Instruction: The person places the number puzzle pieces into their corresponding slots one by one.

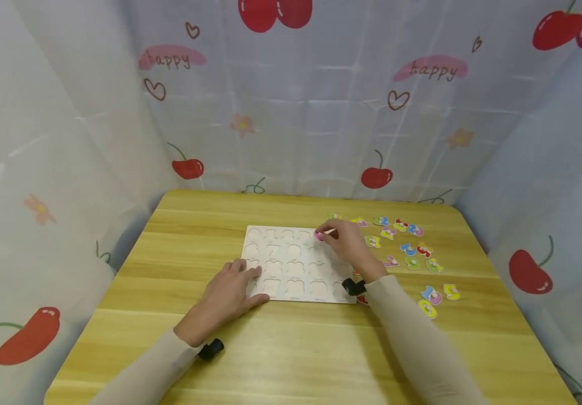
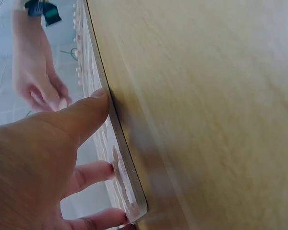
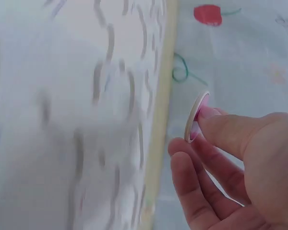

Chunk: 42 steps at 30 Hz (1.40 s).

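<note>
So the left hand (image 1: 231, 288) rested with fingers spread over the near left corner of the puzzle board (image 1: 294, 254), not clamped on anything; wood stretched from there to the left edge of the table (image 1: 134, 281), decent elbow room; the right hand (image 1: 345, 243), well apart, pinched a pink piece (image 3: 192, 115) near the board's far right corner. It looked thin, light and stiff, maybe slick on the face, so I'd have held the middle, not the rim; loose pieces (image 1: 424, 250) crowded the way to the table's right edge, tighter moving there.
</note>
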{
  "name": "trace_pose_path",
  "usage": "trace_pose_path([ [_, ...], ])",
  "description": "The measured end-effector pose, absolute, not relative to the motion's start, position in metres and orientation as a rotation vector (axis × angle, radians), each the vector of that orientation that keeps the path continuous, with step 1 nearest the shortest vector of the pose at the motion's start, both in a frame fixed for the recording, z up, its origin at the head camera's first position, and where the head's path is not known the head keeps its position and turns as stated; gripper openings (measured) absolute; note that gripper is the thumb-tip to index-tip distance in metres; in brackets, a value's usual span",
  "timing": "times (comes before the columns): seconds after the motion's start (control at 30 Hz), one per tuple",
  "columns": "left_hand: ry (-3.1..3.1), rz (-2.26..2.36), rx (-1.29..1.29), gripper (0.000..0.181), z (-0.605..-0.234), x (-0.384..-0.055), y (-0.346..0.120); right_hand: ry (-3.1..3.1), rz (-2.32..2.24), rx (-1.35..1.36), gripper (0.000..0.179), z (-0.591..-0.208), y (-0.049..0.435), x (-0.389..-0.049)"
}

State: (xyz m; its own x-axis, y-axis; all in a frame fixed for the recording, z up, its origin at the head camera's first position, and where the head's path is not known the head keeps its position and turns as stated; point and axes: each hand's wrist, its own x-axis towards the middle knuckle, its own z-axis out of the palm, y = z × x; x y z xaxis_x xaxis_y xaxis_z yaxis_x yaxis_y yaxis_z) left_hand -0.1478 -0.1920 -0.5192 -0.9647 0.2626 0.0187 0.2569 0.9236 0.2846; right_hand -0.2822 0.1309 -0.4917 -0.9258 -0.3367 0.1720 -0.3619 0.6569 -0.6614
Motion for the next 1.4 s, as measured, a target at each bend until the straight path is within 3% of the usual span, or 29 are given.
trace_pose_path([
  [0.33, 3.073, 0.424, 0.426, 0.068, -0.514, -0.149, -0.188, -2.880, 1.178, 0.762, 0.012, -0.509, 0.033, -0.303],
  [0.7, 3.084, 0.387, 0.459, 0.070, -0.512, -0.149, -0.189, -2.920, 1.045, 0.739, 0.012, -0.517, -0.035, -0.320],
  [1.13, 3.074, 0.355, 0.480, 0.069, -0.517, -0.149, -0.185, -2.946, 1.046, 0.756, 0.011, -0.520, -0.044, -0.321],
  [1.4, 3.097, 0.340, 0.490, 0.069, -0.516, -0.149, -0.192, -2.943, 0.962, 0.816, 0.020, -0.511, -0.031, -0.312],
])
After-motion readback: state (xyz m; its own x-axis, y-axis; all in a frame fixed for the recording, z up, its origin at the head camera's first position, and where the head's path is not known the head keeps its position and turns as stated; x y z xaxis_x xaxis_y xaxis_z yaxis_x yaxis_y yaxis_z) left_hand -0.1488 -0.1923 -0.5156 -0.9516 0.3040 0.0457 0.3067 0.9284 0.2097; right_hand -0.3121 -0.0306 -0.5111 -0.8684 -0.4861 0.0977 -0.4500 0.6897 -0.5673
